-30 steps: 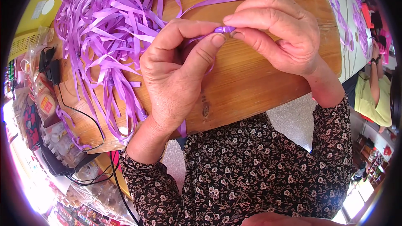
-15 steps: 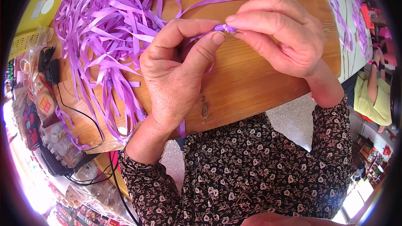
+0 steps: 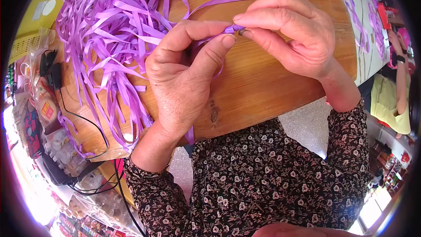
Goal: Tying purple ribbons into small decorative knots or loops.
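Note:
Between both hands, above the wooden table, is a purple ribbon with a small folded or knotted piece at the fingertips. My left hand pinches it between thumb and forefinger, and a strip trails down below that hand. From the right, my right hand pinches the other end of the small piece with thumb and forefinger. The exact form of the piece is partly hidden by the fingertips. A large tangled pile of purple ribbons lies left of the hands, and one strip runs from it toward my right hand.
The wooden table fills the middle. A black cable and plastic bags lie at its left edge, near a yellow basket. On a white marbled surface at right are more ribbons. Another person is beyond it.
My right hand has shifted slightly left, and its fingertips have turned around the small ribbon piece. My left hand stays nearly still. The other person's arm at the right has moved.

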`<state>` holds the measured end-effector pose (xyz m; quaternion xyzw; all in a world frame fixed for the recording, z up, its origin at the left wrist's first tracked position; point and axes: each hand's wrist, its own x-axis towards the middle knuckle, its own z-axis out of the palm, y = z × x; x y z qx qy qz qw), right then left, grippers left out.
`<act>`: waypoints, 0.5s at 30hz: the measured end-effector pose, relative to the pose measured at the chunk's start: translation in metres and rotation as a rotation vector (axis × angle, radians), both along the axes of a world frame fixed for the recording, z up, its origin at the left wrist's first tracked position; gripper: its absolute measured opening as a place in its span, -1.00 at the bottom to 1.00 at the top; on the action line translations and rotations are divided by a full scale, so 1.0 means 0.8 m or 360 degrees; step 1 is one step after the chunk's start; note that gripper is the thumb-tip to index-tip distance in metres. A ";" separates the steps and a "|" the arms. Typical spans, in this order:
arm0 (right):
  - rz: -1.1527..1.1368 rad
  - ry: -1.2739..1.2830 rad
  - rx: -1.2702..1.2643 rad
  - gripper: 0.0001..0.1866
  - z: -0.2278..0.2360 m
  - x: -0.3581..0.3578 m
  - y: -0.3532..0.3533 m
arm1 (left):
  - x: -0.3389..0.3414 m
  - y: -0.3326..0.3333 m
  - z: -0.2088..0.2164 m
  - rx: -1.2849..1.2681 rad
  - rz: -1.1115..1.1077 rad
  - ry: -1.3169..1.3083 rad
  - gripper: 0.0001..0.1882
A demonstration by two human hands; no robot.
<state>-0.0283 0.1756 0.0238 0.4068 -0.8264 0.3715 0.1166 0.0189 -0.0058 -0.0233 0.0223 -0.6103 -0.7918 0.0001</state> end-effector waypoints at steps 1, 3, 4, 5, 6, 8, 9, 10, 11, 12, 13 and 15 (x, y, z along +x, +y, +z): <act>-0.0020 -0.0006 -0.0004 -0.77 0.000 0.001 -0.001 | 0.000 0.000 0.000 -0.0055 0.0001 0.0004 -0.90; -0.0037 -0.0012 -0.0008 -0.77 0.000 0.001 -0.002 | 0.000 -0.001 -0.002 -0.0041 -0.0004 0.0018 -0.89; -0.0033 -0.0007 0.0011 -0.77 0.001 0.001 -0.001 | 0.000 0.000 -0.003 -0.0027 -0.0012 0.0032 -0.89; -0.0029 -0.0002 0.0030 -0.77 0.001 0.000 -0.001 | 0.001 0.000 -0.002 -0.0027 -0.0011 0.0032 -0.89; -0.0028 -0.0002 0.0031 -0.77 0.000 0.000 -0.001 | 0.001 0.000 -0.002 -0.0009 -0.0008 0.0022 -0.89; -0.0005 0.0033 0.0011 -0.77 -0.002 -0.001 -0.001 | 0.001 0.000 -0.002 0.0009 -0.0005 0.0011 -0.89; -0.0004 0.0032 0.0011 -0.77 -0.004 -0.001 -0.001 | 0.001 0.000 -0.002 0.0018 -0.0006 0.0003 -0.89; -0.0013 0.0019 0.0012 -0.76 -0.008 -0.001 0.001 | 0.001 0.000 -0.002 0.0026 -0.0007 -0.0005 -0.89; -0.0023 0.0006 0.0013 -0.75 -0.013 0.000 0.002 | 0.001 0.000 -0.002 0.0026 -0.0007 -0.0005 -0.89; -0.0023 0.0006 0.0013 -0.75 -0.020 -0.004 0.002 | 0.001 0.000 -0.001 0.0020 -0.0009 -0.0022 -0.89; 0.0109 0.0116 -0.0015 -0.74 -0.029 -0.009 0.001 | 0.001 0.000 -0.001 0.0015 -0.0011 -0.0040 -0.89; 0.0238 0.0226 -0.0044 -0.71 -0.034 -0.011 -0.002 | 0.001 0.001 0.001 0.0000 -0.0013 -0.0044 -0.89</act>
